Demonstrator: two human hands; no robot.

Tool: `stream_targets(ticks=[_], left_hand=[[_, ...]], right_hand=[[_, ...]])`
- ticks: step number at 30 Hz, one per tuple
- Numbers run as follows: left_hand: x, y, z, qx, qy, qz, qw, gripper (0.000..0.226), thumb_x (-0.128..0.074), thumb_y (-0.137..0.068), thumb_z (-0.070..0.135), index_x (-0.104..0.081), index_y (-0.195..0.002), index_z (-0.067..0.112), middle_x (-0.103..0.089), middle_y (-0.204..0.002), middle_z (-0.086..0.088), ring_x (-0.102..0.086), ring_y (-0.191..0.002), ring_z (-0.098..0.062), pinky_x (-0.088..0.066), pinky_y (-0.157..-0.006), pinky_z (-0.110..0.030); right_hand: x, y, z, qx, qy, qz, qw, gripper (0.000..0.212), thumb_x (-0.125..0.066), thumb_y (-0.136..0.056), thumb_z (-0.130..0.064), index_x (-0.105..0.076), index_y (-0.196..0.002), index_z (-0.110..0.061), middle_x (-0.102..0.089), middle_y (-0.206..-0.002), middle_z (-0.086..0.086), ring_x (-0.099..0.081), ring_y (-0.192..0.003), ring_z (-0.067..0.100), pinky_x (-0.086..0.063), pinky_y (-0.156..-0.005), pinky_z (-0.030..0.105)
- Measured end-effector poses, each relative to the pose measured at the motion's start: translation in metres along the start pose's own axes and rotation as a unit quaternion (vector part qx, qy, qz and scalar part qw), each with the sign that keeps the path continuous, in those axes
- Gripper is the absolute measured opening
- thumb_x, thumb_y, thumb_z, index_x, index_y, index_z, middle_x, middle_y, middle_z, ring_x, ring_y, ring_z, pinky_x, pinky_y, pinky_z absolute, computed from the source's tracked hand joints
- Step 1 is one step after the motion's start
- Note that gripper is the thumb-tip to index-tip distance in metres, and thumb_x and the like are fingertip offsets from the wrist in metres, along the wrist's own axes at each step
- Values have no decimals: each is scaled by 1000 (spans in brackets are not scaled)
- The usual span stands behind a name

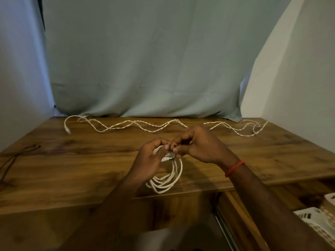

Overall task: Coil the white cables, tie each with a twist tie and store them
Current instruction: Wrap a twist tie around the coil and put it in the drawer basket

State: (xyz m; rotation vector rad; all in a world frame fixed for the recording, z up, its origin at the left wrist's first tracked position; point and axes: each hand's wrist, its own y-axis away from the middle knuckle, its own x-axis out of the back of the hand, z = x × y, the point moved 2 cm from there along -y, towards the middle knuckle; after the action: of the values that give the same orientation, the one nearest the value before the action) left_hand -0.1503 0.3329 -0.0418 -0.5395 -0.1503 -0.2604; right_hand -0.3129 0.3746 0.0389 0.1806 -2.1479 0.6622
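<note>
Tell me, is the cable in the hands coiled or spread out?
Coiled: the held cable forms several round loops below the left hand and right hand.

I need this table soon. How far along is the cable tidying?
Done: one cable is wound into a coil. In hand: the left hand holds the coil while the right hand pinches a twist tie at its top, apparently fastening it. Left: the back-left cable and back-right cable lie uncoiled on the table, and the coil is not yet in the basket.

Makeshift home workspace: wooden desk [72, 160], draped sheets [145, 60].
</note>
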Motion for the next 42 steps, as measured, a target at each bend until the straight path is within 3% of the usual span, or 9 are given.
stream_targets(ticks=[6, 11, 17, 19, 23, 28, 36, 39, 42], left_hand=[[-25, -3, 7, 17, 20, -12, 1000, 20, -54, -100, 11, -72, -95, 18, -75, -95, 0, -69, -94, -15, -51, -89, -38], [-48, -2, 8, 33, 46, -33, 998, 19, -54, -101, 14, -72, -95, 19, -75, -97, -1, -69, -99, -21, -49, -96, -48], [-87, 1, 25, 43, 100, -23, 994, 17, -60, -98, 24, -73, -90, 16, -76, -97, -5, -70, -98, -28, -52, -92, -53], [-99, 0, 33, 55, 126, -20, 990, 20, -61, -98, 28, -73, -87, 17, -76, -92, -6, -72, -91, -28, -55, -83, -49], [-122, 2, 47, 64, 158, 5, 985, 17, -63, -96, 14, -70, -81, 11, -69, -68, 10, -56, -53, 3, -41, -51, -14], [-143, 4, 53, 105, 208, 42, 972, 6, -73, -88, 12, -76, -86, 18, -78, -87, -1, -74, -88, -20, -59, -78, -35], [-178, 16, 67, 141, 231, 70, 960, 12, -74, -85, 7, -75, -87, 18, -77, -91, 1, -73, -93, -17, -57, -71, -26], [-186, 23, 74, 179, 265, 20, 947, 11, -66, -93, 10, -74, -97, 17, -77, -92, -4, -74, -83, -14, -53, -59, -22], [-194, 30, 81, 217, 311, -24, 925, 18, -57, -100, 22, -71, -108, 12, -71, -76, 2, -61, -49, -1, -39, -38, -15]], right_hand=[[17, 17, 0, -44, 56, -7, 997, 11, -82, -78, -12, -81, -87, -17, -77, -77, -4, -71, -68, 9, -60, -69, 36], [32, 31, 0, -33, 162, -31, 986, 8, -80, -79, -16, -81, -87, -18, -75, -75, -5, -66, -69, 6, -55, -66, 29], [43, 57, 5, -36, 305, 87, 948, 12, -80, -75, -23, -80, -86, -20, -72, -83, 1, -63, -77, 16, -41, -64, 24], [46, 69, 8, -24, 334, 154, 930, 8, -81, -70, -20, -78, -78, -18, -68, -77, 3, -63, -71, 21, -39, -59, 24], [46, 89, 15, -18, 374, 239, 896, 10, -81, -66, -13, -71, -69, -12, -60, -70, 5, -58, -62, 23, -36, -51, 27], [51, 110, 18, 18, 481, 254, 839, 8, -77, -76, -19, -69, -74, -16, -60, -73, 4, -56, -66, 21, -31, -52, 29], [57, 144, 36, 45, 504, 257, 823, 7, -75, -83, -15, -68, -85, -12, -61, -80, 6, -57, -64, 19, -34, -48, 28], [60, 155, 40, 54, 505, 256, 823, 7, -73, -85, -12, -68, -89, -11, -62, -84, 7, -57, -65, 18, -39, -46, 26], [66, 165, 40, 75, 509, 262, 816, 7, -63, -92, -13, -69, -90, -10, -63, -85, 7, -56, -68, 17, -39, -48, 25]])
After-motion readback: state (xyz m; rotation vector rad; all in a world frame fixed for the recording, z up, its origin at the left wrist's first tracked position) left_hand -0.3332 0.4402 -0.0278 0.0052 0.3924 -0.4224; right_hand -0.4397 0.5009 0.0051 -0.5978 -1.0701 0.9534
